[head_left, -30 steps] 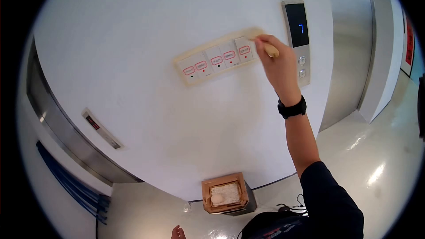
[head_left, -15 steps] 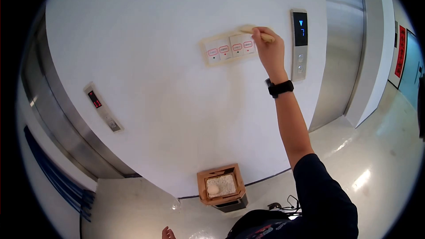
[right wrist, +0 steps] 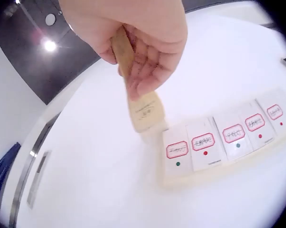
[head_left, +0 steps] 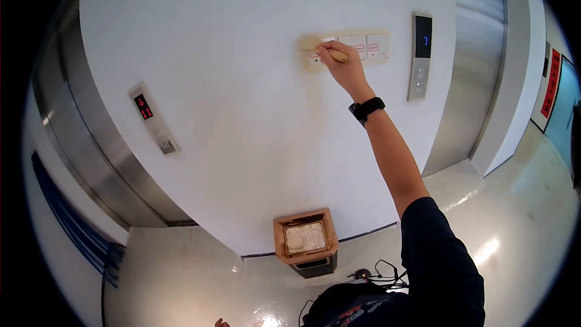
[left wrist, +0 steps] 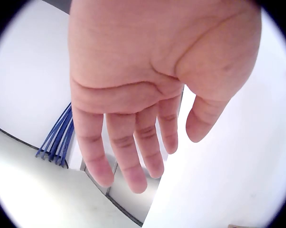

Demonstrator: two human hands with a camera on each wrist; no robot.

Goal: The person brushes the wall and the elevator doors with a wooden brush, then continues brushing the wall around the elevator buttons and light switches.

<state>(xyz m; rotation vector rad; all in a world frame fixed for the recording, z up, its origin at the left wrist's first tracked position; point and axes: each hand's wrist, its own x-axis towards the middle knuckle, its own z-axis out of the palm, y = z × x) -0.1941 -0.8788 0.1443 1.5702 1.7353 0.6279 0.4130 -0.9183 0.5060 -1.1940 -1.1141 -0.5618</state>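
Observation:
Against the white wall, my right hand (head_left: 344, 68) grips a flat wooden-handled brush (right wrist: 146, 113) by its handle, thumb and fingers wrapped round it. The brush's pale bristles lie at the upper left corner of a row of white light switches (right wrist: 194, 151), which carry red-outlined labels with red and green dots. A yellowish band runs around this switch panel. In the head view the hand covers part of the panel's left end. My left hand (left wrist: 152, 61) hangs low and holds nothing, its fingers loosely extended; only its fingertips show at the head view's bottom edge.
Elevator call panels (head_left: 420, 54) flank the switches, with steel elevator doors (head_left: 471, 72) beyond. Below stands a bin (head_left: 305, 245) with a brown rim and pale grains on top. Blue tubes (head_left: 72, 218) lean at the left. Cables (head_left: 387, 275) lie on the floor.
My right hand has moved the brush leftward along the switch panel's top, from its right end to its left end. The head view has shifted, and my left hand has sunk lower in it.

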